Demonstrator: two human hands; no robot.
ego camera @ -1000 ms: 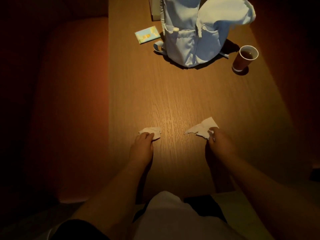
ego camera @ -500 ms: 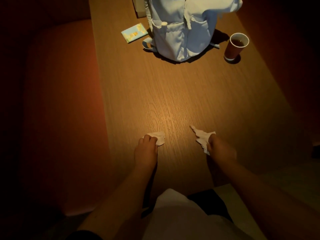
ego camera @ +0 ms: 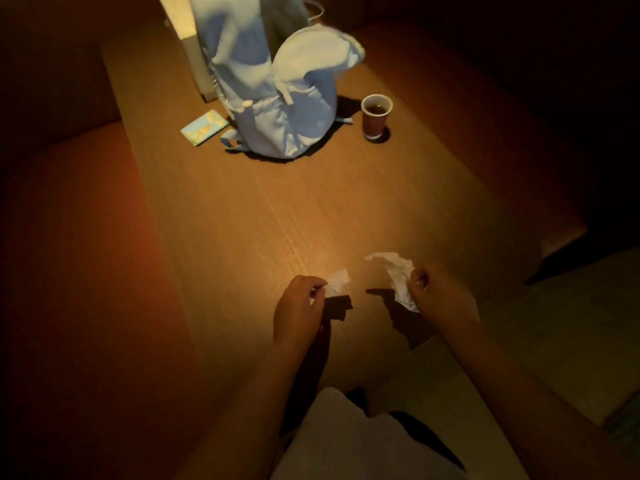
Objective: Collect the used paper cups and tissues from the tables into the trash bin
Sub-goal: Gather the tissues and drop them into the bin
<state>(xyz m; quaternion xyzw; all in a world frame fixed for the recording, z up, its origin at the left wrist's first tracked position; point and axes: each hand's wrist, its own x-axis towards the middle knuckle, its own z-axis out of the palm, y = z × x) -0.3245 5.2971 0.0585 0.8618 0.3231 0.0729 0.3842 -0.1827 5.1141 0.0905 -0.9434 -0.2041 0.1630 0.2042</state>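
Both tissues have come up off the surface (ego camera: 259, 220) since the earlier frame, where they lay flat under the fingertips; each now casts a separate dark shadow on the wood beneath it. Left hand (ego camera: 299, 306) holds the small tissue (ego camera: 337, 280), fingers (ego camera: 311, 284) curled and pinched on its near edge. Right hand (ego camera: 443, 292) holds the larger crumpled tissue (ego camera: 398, 275), fingers (ego camera: 417, 277) bunched tight around one side, the rest of the sheet hanging free. Both pieces sit well to the near side of the pale blue backpack (ego camera: 277, 109), toward the person. Judgement: tissue pickup at this table looks done, carry to the bin comes next. No trash bin in view. Paper cup (ego camera: 375, 116) stands upright just beside the backpack on its right, dark liquid in it, untouched; with both hands full it likely waits, and it could spill if tipped. Small printed packet (ego camera: 204, 128) lies just left of the backpack.
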